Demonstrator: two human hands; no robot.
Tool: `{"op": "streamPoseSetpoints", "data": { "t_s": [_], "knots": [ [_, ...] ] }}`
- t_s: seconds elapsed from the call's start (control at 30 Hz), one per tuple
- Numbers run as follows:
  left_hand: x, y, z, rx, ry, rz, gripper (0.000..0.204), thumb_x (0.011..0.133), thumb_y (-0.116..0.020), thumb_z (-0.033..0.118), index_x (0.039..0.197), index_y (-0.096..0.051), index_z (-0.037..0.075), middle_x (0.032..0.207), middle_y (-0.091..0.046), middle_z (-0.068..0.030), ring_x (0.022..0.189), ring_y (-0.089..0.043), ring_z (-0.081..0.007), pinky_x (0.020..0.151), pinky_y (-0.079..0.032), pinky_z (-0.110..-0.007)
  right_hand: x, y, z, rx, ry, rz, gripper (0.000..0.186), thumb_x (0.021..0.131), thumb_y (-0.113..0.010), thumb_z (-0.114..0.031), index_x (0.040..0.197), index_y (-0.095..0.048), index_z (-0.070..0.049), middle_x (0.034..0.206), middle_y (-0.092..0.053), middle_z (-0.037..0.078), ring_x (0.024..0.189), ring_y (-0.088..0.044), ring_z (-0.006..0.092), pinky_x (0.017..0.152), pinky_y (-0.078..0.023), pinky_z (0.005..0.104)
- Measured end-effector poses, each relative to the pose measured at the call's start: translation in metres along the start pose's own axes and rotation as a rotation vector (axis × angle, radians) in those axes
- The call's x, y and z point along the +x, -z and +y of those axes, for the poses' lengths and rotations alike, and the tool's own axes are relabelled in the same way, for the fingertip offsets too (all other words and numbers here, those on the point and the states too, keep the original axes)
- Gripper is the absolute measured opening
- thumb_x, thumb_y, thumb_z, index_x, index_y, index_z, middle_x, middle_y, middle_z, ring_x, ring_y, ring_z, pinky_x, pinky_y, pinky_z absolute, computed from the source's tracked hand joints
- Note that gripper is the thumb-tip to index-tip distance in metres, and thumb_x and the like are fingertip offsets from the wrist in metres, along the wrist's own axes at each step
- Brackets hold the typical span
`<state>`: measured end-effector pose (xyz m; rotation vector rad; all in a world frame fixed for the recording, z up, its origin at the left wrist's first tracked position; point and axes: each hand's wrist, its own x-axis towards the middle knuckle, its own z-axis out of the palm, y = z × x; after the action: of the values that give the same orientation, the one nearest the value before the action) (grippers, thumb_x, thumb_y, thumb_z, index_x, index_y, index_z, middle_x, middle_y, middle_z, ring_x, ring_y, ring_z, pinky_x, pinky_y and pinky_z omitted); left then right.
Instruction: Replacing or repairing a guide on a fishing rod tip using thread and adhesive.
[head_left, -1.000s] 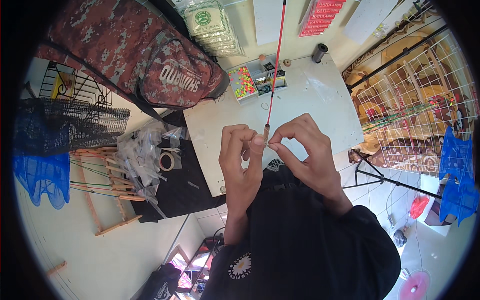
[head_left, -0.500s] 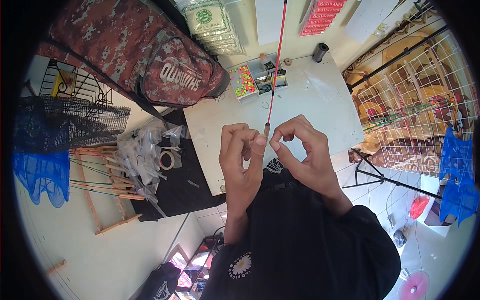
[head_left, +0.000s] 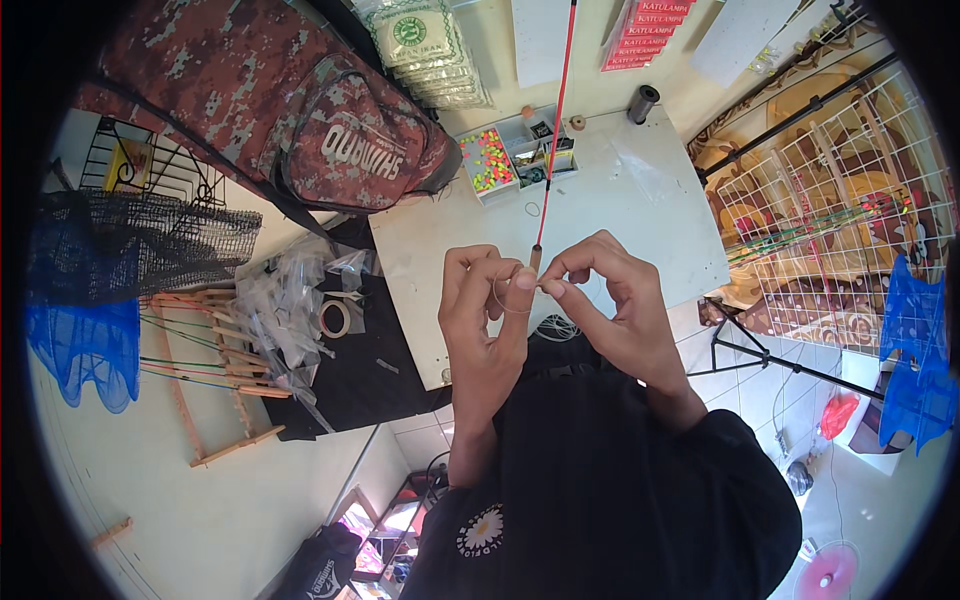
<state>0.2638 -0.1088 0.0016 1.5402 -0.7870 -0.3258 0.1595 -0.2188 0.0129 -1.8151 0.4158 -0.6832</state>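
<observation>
Thumb and index finger pressed together, my left hand (head_left: 485, 315) pinches a thin fishing line, which makes a small loop around the thumb. My right hand (head_left: 615, 305) also pinches the line, its fingertips just right of the left thumb. Between the two hands, the brown grip end (head_left: 536, 258) of a slim red fishing rod (head_left: 555, 150) shows; the rod runs away from me over the table. Loose coils of pale line (head_left: 557, 327) hang below the fingers at the table's near edge. The exact contact of fingertips, line and grip is too small to make out.
On the white table (head_left: 640, 240) stand a tray of bright beads (head_left: 488, 160), a box of small parts (head_left: 540, 155) and a dark cylinder (head_left: 642, 104). A camouflage bag (head_left: 290, 130) lies at left, near plastic bags (head_left: 285, 320) and a tape roll (head_left: 335, 318). A wire rack (head_left: 840, 210) stands right.
My right thumb and index fingertips have come together on the line near the left thumb. The hanging coils have shifted slightly; the left hand has hardly moved.
</observation>
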Motion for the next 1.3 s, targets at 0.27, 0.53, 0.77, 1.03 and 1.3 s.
{"op": "streamPoseSetpoints", "data": {
  "t_s": [0.27, 0.53, 0.77, 1.03, 1.3],
  "knots": [
    [0.0, -0.002, 0.001, -0.05, 0.025, 0.002, 0.013, 0.091, -0.062, 0.012, 0.088, -0.058, 0.0, 0.091, -0.044, -0.004, 0.066, -0.036, -0.0062, 0.055, -0.03, -0.022, 0.001, 0.001, 0.0, 0.002, 0.039, 0.037, 0.006, 0.083, -0.067, -0.005, 0.089, -0.065, -0.003, 0.081, -0.062, 0.006, 0.077, -0.051, 0.0187, 0.069, -0.043, 0.0304],
    [-0.001, -0.001, 0.001, -0.101, 0.033, 0.007, 0.012, 0.092, -0.061, 0.01, 0.088, -0.057, -0.001, 0.093, -0.043, -0.0038, 0.068, -0.038, -0.005, 0.055, -0.031, -0.02, -0.001, 0.008, 0.004, 0.284, -0.223, -0.095, 0.009, 0.09, -0.062, -0.007, 0.092, -0.062, 0.002, 0.085, -0.061, 0.004, 0.087, -0.055, 0.0111, 0.083, -0.041, 0.0286],
    [0.0, 0.002, -0.003, -0.082, 0.033, -0.008, 0.01, 0.092, -0.06, 0.008, 0.088, -0.056, 0.0, 0.092, -0.043, -0.0033, 0.068, -0.038, -0.0049, 0.056, -0.031, -0.02, 0.004, 0.009, 0.007, 0.576, -0.344, -0.115, 0.019, 0.094, -0.06, -0.019, 0.09, -0.059, 0.0, 0.085, -0.059, 0.005, 0.085, -0.054, 0.0119, 0.081, -0.041, 0.0284],
    [-0.001, 0.002, -0.003, -0.241, 0.146, 0.012, 0.01, 0.095, -0.055, 0.008, 0.09, -0.053, 0.0, 0.092, -0.045, -0.0021, 0.071, -0.039, -0.0047, 0.059, -0.033, -0.021, 0.006, 0.007, 0.028, 0.985, -0.348, -0.111, 0.029, 0.096, -0.056, -0.031, 0.084, -0.048, -0.006, 0.078, -0.054, 0.005, 0.079, -0.051, 0.0147, 0.075, -0.042, 0.029],
    [0.004, 0.008, -0.008, -0.529, 0.19, -0.006, 0.011, 0.099, -0.049, 0.012, 0.094, -0.048, 0.002, 0.076, -0.055, -0.0051, 0.058, -0.039, -0.0056, 0.054, -0.032, -0.02, 0.007, 0.012, 0.033, 1.096, -0.437, -0.114, 0.026, 0.099, -0.053, -0.028, 0.084, -0.05, -0.007, 0.049, -0.032, -0.006, 0.077, -0.052, 0.0174, 0.076, -0.041, 0.0315]
  ]
}}
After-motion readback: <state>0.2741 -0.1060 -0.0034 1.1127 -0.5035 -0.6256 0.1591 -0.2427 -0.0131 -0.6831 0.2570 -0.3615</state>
